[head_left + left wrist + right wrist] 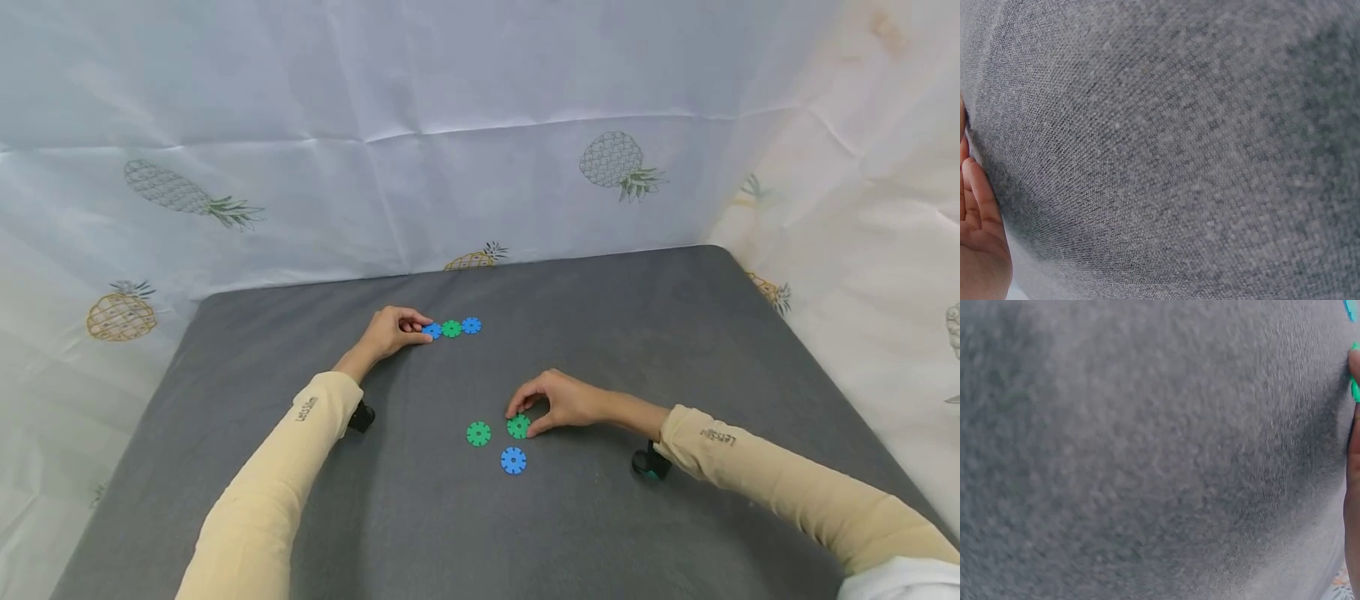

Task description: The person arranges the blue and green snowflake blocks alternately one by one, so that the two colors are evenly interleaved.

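Observation:
In the head view, my left hand point(390, 332) pinches the left edge of a blue interlocking disc point(432, 331), thumb on the near side. That disc is at the left end of a row with a green disc point(452, 329) and another blue disc point(472, 325), edges meeting. My right hand point(566, 398) holds a second green disc point(518, 427) by its edge between thumb and fingers. Left of it lies a loose green disc point(478, 433), and just below it a loose blue disc point(513, 460). In the right wrist view, only a sliver of the green disc point(1355, 390) shows beside the thumb.
A grey cloth-covered table point(637, 333) lies under everything. Behind it hangs a pale sheet point(337, 92) with printed pineapples, meeting the table's back edge. Dark wrist cameras point(651, 463) sit under both forearms.

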A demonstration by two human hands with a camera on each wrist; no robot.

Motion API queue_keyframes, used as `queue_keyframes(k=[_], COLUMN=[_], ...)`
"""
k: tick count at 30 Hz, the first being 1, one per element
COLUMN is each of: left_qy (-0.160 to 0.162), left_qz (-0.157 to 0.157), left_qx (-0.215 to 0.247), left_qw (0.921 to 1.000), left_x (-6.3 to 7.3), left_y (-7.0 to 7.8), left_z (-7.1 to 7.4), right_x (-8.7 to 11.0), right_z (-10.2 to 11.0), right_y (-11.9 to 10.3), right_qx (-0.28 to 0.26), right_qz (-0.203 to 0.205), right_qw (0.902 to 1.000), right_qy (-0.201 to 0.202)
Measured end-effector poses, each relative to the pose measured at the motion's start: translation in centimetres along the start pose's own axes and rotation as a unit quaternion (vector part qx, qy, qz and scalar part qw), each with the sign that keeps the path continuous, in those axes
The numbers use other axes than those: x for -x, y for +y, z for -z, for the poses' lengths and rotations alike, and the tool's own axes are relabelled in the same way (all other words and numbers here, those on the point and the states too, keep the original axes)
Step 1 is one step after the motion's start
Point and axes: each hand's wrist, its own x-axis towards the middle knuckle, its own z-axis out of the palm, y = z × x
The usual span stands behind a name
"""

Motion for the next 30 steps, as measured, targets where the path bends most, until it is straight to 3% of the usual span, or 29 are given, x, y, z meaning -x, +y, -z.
queue_keyframes(k=[14, 23, 30], left_qy=[-0.002, 0.003, -0.001], left_qz=[-0.003, -0.011, -0.011], left_qx=[0.001, 0.006, 0.003], left_qw=[1.0000, 0.9999, 0.9999], left_x=[0.0, 0.0, 0.1], left_y=[-0.1, -0.1, 0.1], left_z=[0.0, 0.2, 0.1], right_x=[-0.3, -0.8, -0.4], right_z=[0.2, 1.2, 1.0], right_y=[0.1, -0.4, -0.4], right_qx=[0.080, 0.103, 0.113], right_qz=[0.044, 0.013, 0.034], right_qw=[0.9958, 0.9938, 0.9928], right_qy=[0.006, -0.040, -0.019])
